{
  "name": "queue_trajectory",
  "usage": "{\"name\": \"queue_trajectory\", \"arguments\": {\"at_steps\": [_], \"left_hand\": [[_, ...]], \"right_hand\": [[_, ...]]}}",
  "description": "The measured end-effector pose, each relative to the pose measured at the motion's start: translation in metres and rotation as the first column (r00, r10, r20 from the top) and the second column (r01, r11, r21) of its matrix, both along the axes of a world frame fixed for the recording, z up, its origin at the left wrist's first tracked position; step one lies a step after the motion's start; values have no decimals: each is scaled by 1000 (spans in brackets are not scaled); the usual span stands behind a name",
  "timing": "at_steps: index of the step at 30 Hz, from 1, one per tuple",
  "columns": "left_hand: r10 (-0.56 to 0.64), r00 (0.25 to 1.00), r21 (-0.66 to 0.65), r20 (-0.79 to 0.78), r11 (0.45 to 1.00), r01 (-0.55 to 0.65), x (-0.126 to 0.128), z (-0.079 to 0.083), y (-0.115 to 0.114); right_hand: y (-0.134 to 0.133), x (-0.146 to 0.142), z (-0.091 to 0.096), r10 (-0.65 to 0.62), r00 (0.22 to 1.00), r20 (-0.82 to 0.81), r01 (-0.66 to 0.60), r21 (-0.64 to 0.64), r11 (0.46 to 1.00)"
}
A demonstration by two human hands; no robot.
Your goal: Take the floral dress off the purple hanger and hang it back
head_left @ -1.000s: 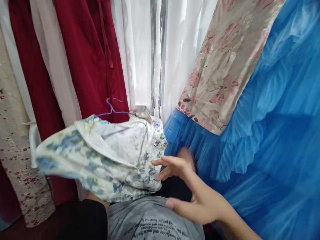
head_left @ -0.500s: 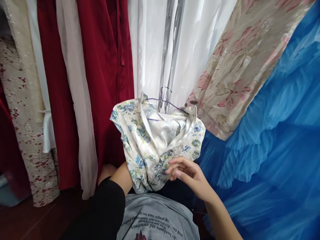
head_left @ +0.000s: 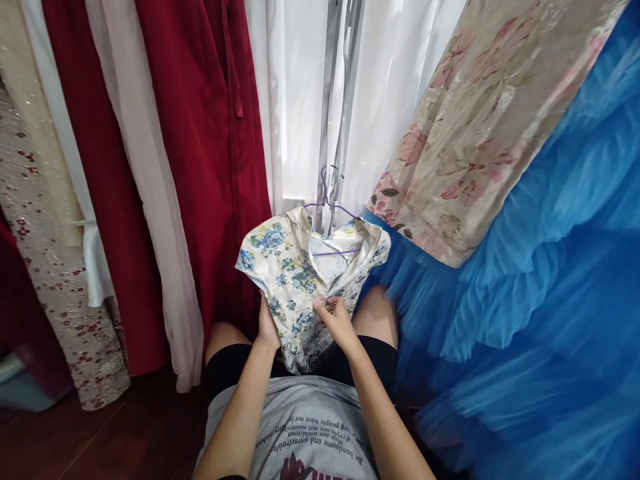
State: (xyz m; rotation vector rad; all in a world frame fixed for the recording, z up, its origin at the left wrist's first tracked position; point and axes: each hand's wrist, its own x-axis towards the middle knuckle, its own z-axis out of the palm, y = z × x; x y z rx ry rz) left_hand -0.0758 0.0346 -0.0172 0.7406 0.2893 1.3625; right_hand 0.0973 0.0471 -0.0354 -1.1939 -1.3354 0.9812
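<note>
A small white blouse with blue and yellow flowers [head_left: 295, 267] hangs on a purple wire hanger [head_left: 327, 200] in front of me, over my knees. My left hand [head_left: 267, 327] grips the blouse's left side from beneath, fingers closed on the cloth. My right hand [head_left: 337, 320] pinches the front of the blouse near its middle. The hanger's hook points up toward the white curtain.
Dark red garments [head_left: 200, 133] and pale fabric strips [head_left: 150, 200] hang at the left. A white curtain [head_left: 295, 100] with a metal rail [head_left: 333, 100] is straight ahead. A floral beige cloth [head_left: 475, 127] and a big blue tulle skirt [head_left: 540, 300] fill the right. The floor [head_left: 100, 440] is dark wood.
The blouse has come upright and nearer the middle. My left hand has come out from under it to grip its side, and my right hand has closed on its front.
</note>
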Motion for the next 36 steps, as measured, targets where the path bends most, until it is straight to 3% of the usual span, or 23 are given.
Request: {"name": "queue_trajectory", "arguments": {"at_steps": [3,6,11,13,15,18,20,21,22,23,26,28,31,36], "left_hand": [[155,967,-27,-203,986,-164,-3,-5,-3],[276,877,17,-394,956,-293,5,-2,-7],[291,842,59,-453,953,-298,13,-4,-3],[397,779,102,-486,911,-400,6,-11,7],[585,631,195,-509,793,-577,-4,-19,17],[836,265,373,-479,468,-801,-15,-29,21],[904,3,515,-428,246,-821,-11,-31,13],[914,-82,595,-398,190,-781,-6,-31,6],[920,-110,675,-375,191,-712,1,-30,-1],[925,-81,741,-371,242,-626,10,-29,-8],[865,142,785,-482,498,-368,39,-29,-20],[805,235,736,-545,594,-326,53,-30,-20],[781,262,695,-567,625,-356,60,-33,-18],[749,292,662,-595,663,-350,51,-35,-19]], "right_hand": [[1,-6,-5,73,981,-180,-76,-9,997],[-1,-4,-1,91,979,-183,-87,32,996],[-7,5,4,143,985,-95,-131,115,985],[-12,10,4,98,984,-148,-83,105,991],[-17,15,4,26,977,-212,-13,60,998],[-23,21,5,-3,968,-252,8,19,1000],[-25,22,7,13,969,-248,-11,10,1000],[-26,21,8,20,971,-238,-20,4,1000],[-27,21,9,25,974,-226,-26,-2,1000],[-28,19,11,30,976,-214,-32,-7,999],[-30,16,15,81,976,-203,-86,-19,996],[-32,15,17,127,968,-216,-138,-35,990],[-36,13,19,156,959,-237,-174,-57,983],[-36,6,28,144,946,-289,-169,-63,984]]}}
